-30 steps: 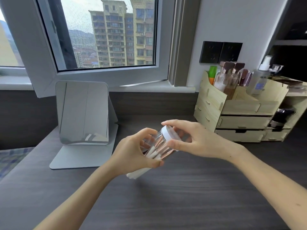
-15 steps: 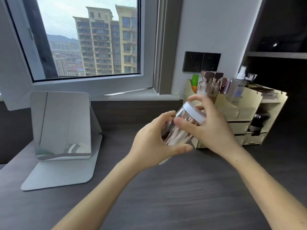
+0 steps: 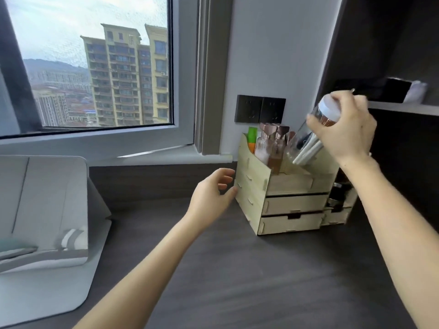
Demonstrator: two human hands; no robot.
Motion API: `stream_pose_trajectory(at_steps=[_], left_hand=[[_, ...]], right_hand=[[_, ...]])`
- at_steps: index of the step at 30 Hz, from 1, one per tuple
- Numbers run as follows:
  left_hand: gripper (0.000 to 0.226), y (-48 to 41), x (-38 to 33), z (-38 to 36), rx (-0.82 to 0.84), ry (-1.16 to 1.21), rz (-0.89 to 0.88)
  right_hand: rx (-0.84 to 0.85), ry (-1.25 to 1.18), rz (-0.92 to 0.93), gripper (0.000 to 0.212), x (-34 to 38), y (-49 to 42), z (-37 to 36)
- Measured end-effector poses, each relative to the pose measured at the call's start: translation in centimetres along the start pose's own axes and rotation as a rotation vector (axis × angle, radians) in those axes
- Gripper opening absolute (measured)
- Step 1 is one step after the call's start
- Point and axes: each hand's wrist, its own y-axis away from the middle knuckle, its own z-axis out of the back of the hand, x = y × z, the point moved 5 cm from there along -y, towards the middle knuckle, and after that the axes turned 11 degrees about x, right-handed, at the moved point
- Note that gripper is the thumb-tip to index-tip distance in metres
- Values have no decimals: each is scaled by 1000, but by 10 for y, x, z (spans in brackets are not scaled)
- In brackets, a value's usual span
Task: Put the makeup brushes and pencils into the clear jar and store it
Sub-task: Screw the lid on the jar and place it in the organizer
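Note:
The clear jar (image 3: 301, 145) with a white lid is tilted in the air above the wooden organizer, lid pointing up and right toward the dark shelf. White-handled makeup brushes and pencils (image 3: 308, 150) show through its wall. My right hand (image 3: 346, 131) is shut around the jar's upper half. My left hand (image 3: 212, 195) hovers open and holds nothing, just left of the organizer's side, low over the desk.
A pale wooden organizer (image 3: 251, 186) with drawers and several bottles stands against the wall. A dark shelf (image 3: 401, 108) runs at the upper right with a black box on it. A grey folding mirror (image 3: 45, 210) sits at the left on the dark desk (image 3: 249, 276).
My left hand let go of the jar and dropped back. My right hand alone carried the jar up and right, over the organizer toward the shelf.

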Motion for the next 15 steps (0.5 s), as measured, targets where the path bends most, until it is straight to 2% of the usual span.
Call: stream_pose_trajectory(at_steps=[11,15], left_hand=[[51,-42,11,-67,230,110,98],[54,-44,18,-88,280,376,211]], right_hand=[[328,99,-59,59,-41,-23,-63],[424,107,-50,57,-43,-24,-76]])
